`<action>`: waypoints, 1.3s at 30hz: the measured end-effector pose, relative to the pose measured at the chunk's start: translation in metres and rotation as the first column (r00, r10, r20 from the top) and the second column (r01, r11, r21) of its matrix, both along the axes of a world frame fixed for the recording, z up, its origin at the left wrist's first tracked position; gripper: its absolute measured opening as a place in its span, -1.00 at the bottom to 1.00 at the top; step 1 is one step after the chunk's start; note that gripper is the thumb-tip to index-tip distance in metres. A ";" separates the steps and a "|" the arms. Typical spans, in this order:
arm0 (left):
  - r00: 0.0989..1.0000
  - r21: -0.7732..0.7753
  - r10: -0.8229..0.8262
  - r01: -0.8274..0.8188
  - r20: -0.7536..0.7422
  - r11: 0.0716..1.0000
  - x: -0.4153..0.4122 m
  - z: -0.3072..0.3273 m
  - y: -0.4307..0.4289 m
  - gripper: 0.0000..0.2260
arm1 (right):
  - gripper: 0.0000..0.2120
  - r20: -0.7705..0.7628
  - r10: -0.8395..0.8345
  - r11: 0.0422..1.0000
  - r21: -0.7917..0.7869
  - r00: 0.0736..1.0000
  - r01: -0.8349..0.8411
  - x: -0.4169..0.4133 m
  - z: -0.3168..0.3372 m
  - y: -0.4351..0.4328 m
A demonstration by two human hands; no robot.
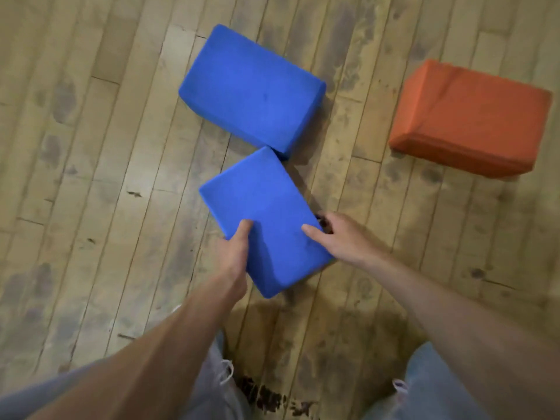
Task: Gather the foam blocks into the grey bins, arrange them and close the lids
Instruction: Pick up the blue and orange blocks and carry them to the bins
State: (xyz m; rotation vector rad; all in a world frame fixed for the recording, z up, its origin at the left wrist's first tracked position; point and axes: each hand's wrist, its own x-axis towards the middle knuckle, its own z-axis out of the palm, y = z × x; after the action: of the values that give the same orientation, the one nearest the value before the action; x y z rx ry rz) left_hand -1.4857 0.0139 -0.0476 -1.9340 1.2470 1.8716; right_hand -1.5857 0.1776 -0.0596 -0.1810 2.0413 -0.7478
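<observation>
Your left hand (235,253) and right hand (342,237) each grip a side of the near blue block (266,225); it looks light, soft, easily squeezed.

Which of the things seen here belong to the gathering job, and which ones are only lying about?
Belong to the job: near blue rectangular foam block, gripped by the left hand and right hand; far blue rectangular foam block; orange rectangular foam block.
Only lying about: worn wooden plank floor; dark stain on it. No grey bins show.
</observation>
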 end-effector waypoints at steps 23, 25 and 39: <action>0.677 -0.741 -0.721 0.558 0.148 0.373 -0.108 0.069 0.068 -0.27 | -0.73 0.487 -0.650 0.649 -0.043 0.583 0.760 -0.083 0.007 0.111; 0.607 -0.744 -0.753 0.620 0.254 0.249 -0.137 0.073 0.065 -0.22 | -0.62 0.439 -0.766 0.508 -0.036 0.470 0.861 -0.093 0.007 0.118; 0.337 -0.650 -0.806 0.756 0.488 -0.078 -0.193 0.052 0.055 -0.34 | -0.31 0.559 -0.829 0.071 0.108 -0.002 0.992 -0.177 0.025 0.063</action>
State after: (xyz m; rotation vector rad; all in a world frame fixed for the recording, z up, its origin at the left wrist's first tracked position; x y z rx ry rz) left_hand -1.6784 0.0694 0.0041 -0.6531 2.7769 0.5949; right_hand -1.7628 0.2402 -0.0348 1.3192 1.1993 -1.7627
